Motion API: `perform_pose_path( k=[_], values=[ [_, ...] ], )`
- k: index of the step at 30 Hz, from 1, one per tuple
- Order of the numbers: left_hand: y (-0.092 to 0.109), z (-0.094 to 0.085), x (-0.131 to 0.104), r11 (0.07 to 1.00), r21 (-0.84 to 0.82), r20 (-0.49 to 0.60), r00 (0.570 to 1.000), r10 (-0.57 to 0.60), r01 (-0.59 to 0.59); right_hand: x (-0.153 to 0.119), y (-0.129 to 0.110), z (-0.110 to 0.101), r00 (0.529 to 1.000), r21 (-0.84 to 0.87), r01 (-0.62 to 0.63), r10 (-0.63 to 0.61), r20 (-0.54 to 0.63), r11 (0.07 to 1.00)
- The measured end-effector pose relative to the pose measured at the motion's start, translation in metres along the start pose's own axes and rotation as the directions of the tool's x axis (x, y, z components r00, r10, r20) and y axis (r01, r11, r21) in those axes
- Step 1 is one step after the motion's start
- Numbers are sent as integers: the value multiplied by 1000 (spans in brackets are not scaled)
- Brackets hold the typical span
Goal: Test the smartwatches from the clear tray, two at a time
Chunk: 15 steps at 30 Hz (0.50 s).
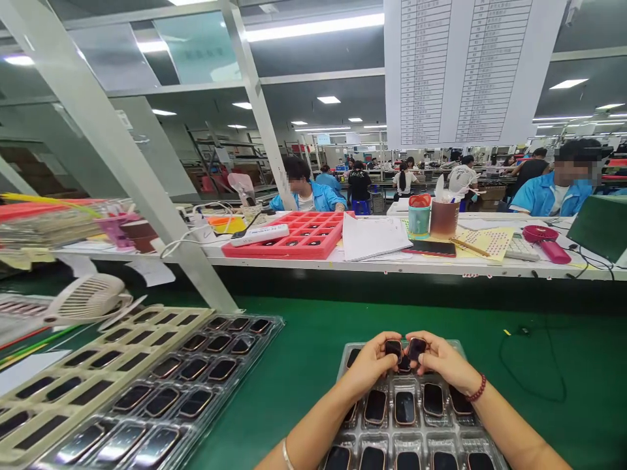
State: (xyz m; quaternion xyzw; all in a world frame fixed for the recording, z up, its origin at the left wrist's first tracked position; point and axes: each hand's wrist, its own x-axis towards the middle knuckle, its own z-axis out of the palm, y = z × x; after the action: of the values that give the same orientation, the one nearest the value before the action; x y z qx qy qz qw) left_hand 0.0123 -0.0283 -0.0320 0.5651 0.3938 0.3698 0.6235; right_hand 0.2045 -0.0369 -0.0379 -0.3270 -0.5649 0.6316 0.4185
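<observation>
My left hand pinches a dark watch face with a rose-gold rim. Beside it my right hand has its fingers closed on a second watch face. Both are held close together over the far end of a clear plastic tray. Rows of similar watch faces lie in its pockets, such as one near the middle. My forearms hide parts of the tray's sides.
At left lie another clear tray and a beige tray, both with watch faces, near a white fan. A shelf behind holds a red tray, papers and cups. A slanted metal post stands left; people sit beyond.
</observation>
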Motion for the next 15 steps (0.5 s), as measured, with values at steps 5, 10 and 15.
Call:
perform_pose_path(
  k=[5, 10, 15],
  values=[
    [2, 3, 7, 992, 121, -28, 998, 48, -44, -3, -5, -17, 985, -180, 21, -51, -164, 984],
    [8, 37, 32, 776, 598, 113, 980, 167, -201, -19, -6, -47, 898, -622, -3, -271, -346, 783],
    [9, 70, 44, 647, 723, 103, 963, 249, -244, -40, 5, -63, 884, -773, -87, -309, -351, 629]
  ],
)
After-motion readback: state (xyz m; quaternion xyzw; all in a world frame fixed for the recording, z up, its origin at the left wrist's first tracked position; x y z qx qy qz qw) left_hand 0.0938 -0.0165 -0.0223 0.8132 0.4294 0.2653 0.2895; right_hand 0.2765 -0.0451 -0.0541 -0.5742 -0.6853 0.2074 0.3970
